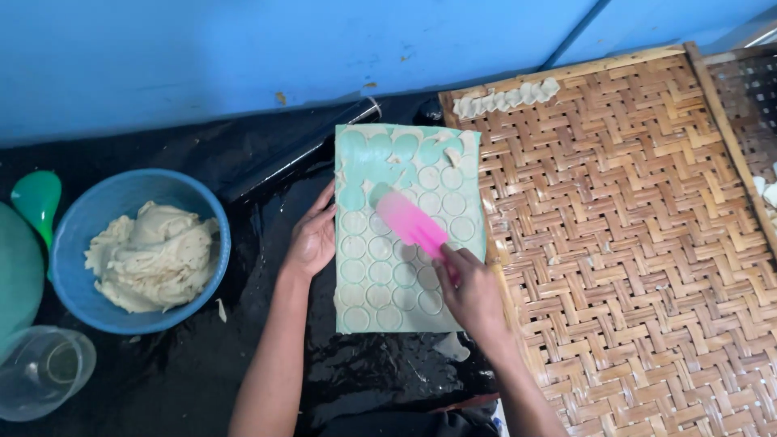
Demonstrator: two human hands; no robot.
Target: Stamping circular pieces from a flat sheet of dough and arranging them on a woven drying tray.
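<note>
On the black worktop (202,380) a green mould board (409,231), dough-covered, lies beside the woven tray (631,243). The left hand (312,241) lies flat, steadying its edge; the right hand (473,295) has its grip closed on a pink scraper (411,224), mid-scrape. More unscraped rows likely call for further firm strokes.

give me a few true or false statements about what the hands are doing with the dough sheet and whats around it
1. The right hand holds a pink plastic scraper over the pale green rectangular mat. True.
2. The left hand is inside the round blue plastic bowl. False: it rests on the mat's left edge.
3. The thin dough sheet on the mat is marked with rows of circles. True.
4. The blue bowl is empty. False: it holds a lump of pale dough.
5. The woven bamboo tray lies left of the mat. False: it lies to the right, with folded dough pieces at its far edge.
</note>
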